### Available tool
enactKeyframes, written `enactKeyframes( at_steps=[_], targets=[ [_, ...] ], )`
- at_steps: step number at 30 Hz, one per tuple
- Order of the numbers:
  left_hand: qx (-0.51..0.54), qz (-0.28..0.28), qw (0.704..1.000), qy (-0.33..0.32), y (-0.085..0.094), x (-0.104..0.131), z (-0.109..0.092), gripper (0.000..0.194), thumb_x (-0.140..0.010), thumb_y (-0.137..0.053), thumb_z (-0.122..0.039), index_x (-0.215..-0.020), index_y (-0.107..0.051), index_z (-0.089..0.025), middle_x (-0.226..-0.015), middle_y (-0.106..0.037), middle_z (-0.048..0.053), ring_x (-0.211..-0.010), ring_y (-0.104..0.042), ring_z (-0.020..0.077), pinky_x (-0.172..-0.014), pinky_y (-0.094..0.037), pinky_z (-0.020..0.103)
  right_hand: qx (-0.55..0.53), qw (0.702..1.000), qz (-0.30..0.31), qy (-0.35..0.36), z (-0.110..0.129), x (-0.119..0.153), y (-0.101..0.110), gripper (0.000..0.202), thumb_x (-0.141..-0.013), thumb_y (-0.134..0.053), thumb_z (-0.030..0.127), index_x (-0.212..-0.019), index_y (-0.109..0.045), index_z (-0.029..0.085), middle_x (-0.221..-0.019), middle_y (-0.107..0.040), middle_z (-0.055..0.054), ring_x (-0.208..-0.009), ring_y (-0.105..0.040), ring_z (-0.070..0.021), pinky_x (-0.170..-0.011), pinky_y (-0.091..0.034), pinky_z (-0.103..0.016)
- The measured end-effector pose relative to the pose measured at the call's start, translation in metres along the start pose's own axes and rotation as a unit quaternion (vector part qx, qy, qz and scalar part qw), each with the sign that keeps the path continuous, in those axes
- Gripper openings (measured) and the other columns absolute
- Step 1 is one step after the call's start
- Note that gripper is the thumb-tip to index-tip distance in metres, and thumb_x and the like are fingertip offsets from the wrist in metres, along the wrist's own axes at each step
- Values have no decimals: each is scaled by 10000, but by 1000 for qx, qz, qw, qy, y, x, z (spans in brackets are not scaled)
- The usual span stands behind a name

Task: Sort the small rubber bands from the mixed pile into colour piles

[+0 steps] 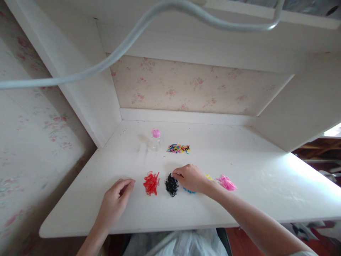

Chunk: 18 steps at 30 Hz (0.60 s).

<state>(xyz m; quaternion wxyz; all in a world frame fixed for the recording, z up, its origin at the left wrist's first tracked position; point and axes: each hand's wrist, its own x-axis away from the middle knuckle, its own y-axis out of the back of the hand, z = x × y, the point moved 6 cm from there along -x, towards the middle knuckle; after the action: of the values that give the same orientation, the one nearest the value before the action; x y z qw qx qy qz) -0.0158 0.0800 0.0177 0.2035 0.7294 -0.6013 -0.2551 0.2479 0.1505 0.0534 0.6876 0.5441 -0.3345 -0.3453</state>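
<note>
My right hand (191, 177) reaches over the desk with its thumb and fingertips pinched at the upper right edge of a pile of small black rubber bands (171, 185). Whatever lies between those fingertips is too small to make out. Left of the red rubber bands (151, 183), my left hand (117, 195) hovers with thumb and fingers closed together; its pinch hides any contents. Blue rubber bands (189, 191) and yellow ones (209, 176) are partly covered by my right hand and forearm. A pink pile (226, 182) lies farthest right in the row.
Behind the row lies a heap of mixed-colour rubber bands (178, 148). A small clear bottle with a pink cap (156, 133) stands to its left. A white cable (170, 4) crosses the upper view. Side panels and a back wall enclose the white desk (266, 192).
</note>
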Motion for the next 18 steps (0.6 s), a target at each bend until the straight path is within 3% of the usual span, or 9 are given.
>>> enactKeyframes(
  at_steps=[5, 10, 14, 18],
  targets=[
    [1, 0, 1000, -5, -1, 1, 0, 318, -860, -486, -459, -992, -652, -222, -955, -666, 20, -893, -607, 172, -756, -480, 258, 17, 1000, -6, -7, -1, 5, 7, 375, -914, -358, 341, -698, -648, 241, -661, -649, -4, -588, -534, -116, -549, -234, -229],
    [-10, 8, 1000, -1, -1, 0, -2, 327, -862, -472, -461, -990, -646, -216, -956, -671, 22, -906, -609, 180, -771, -485, 273, -74, 994, -42, -65, -17, 28, 27, 398, -916, -332, 378, -769, -681, 256, -658, -655, -3, -598, -554, -133, -570, -317, -217],
    [-35, 39, 998, -28, -7, -5, -21, 321, -869, -448, -452, -926, -653, -211, -907, -675, 25, -835, -618, 170, -723, -487, 259, -176, 962, -145, -148, -56, 68, 36, 375, -891, -386, 447, -863, -710, 262, -683, -674, 7, -593, -569, -130, -566, -375, -218],
    [-66, 86, 989, -96, -22, -18, -65, 295, -888, -424, -406, -910, -651, -219, -888, -667, 21, -766, -606, 144, -691, -466, 239, -258, 884, -264, -287, -120, 127, 20, 409, -797, -513, 542, -918, -729, 216, -735, -707, -16, -635, -607, -153, -566, -426, -219]
  ],
)
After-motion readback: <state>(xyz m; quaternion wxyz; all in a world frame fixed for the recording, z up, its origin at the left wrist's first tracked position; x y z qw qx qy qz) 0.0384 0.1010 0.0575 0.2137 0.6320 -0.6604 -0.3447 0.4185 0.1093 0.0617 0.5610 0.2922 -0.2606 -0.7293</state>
